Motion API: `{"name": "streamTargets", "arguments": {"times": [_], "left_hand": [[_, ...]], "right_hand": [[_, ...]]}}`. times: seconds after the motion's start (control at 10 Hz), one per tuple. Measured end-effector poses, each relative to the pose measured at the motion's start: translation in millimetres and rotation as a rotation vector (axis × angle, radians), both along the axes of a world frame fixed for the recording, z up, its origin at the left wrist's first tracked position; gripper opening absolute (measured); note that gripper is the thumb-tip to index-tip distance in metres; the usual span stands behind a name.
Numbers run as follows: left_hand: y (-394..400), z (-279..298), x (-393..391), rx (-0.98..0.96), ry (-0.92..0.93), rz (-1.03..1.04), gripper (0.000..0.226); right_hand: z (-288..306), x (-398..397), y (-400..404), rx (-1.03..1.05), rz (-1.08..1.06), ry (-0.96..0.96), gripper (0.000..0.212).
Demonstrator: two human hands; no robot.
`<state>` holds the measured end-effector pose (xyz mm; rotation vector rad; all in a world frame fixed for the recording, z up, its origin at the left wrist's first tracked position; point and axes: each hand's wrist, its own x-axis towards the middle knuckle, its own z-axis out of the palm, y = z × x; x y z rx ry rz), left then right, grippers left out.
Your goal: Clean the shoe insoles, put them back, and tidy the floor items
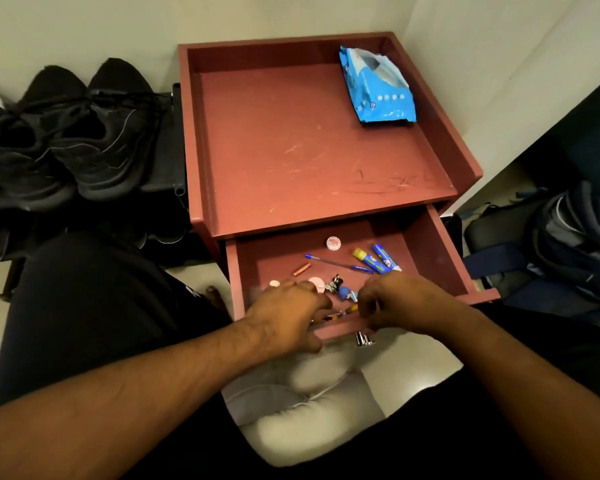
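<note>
Nearby, black shoes (66, 140), backpack (565, 244), wipes pack (376, 86)

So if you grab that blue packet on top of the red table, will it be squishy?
Probably. The crinkled blue plastic wipes packet looks soft, so it would likely bend. Lying flat on the red wooden bedside table, it shouldn't roll, and probably feels light.

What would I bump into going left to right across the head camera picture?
Black shoes → red-brown bedside table with its open drawer → blue wipes pack on top of the table → dark backpack on the floor.
</note>
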<state>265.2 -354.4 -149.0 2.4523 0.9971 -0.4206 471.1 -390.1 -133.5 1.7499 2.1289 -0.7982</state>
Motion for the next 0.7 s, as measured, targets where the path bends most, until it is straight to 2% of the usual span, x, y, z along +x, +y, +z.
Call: {"name": "streamTargets", "arguments": {"times": [0.2,0.3,0.4,0.5,0.6,0.7], "left_hand": [[22,6,-4,0.418,0.005,0.139,0.063],[42,10,-7,0.527,-0.024,0.252,0.057],[67,17,-13,0.491,-0.007,0.306,0.06],[85,26,-25,0.349,0.08,0.29,0.055],[87,43,-36,0.358,0.151,0.269,0.036],[97,55,-44,0.489,0.157,0.275,0.033]], "right_hand": [[-2,-3,35,0.435,-0.02,-0.111,0.072],[0,-17,60,0.537,-0.011,-0.165,0.078],[9,-42,83,0.516,0.034,-0.239,0.057],[20,-64,101,0.429,0.014,-0.271,0.047],[28,-83,118,0.283,-0.018,-0.222,0.042],[31,-98,142,0.198,-0.017,-0.118,0.033]]}}
